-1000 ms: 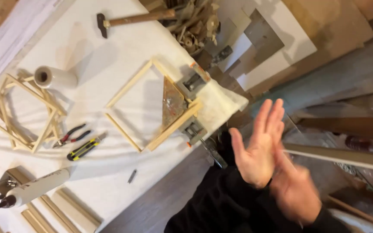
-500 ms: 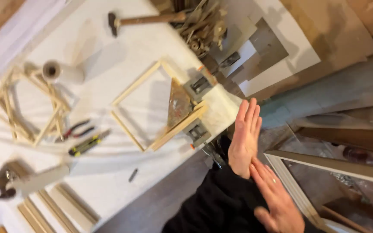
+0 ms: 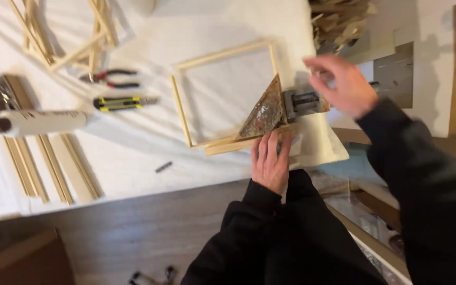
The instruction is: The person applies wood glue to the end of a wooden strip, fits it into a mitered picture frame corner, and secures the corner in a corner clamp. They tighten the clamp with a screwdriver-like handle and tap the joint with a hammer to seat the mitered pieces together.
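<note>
A square frame of light wooden strips [image 3: 181, 108] lies on the white-covered table [image 3: 133, 153]. Its near right corner sits in a corner clamp with a stained triangular plate [image 3: 262, 113] and a metal screw block [image 3: 303, 103]. My left hand [image 3: 270, 161] lies flat, fingers together, on the frame's near strip beside the plate. Over the clamp's right side hovers my right hand [image 3: 341, 84], blurred with its fingers curled; I cannot tell whether it grips the clamp.
A yellow-and-black utility knife [image 3: 122, 102] and red-handled pliers [image 3: 109, 78] lie left of the frame. A white cartridge tube [image 3: 40, 121], loose wooden strips [image 3: 54, 163], stacked frames [image 3: 64, 31] and a small dark bit [image 3: 163, 167] lie further left. Wood offcuts [image 3: 344, 18] pile up behind.
Both hands were raised with open palms off the table's right side. They have now come to the clamped corner, the left laid on the strip, the right at the clamp.
</note>
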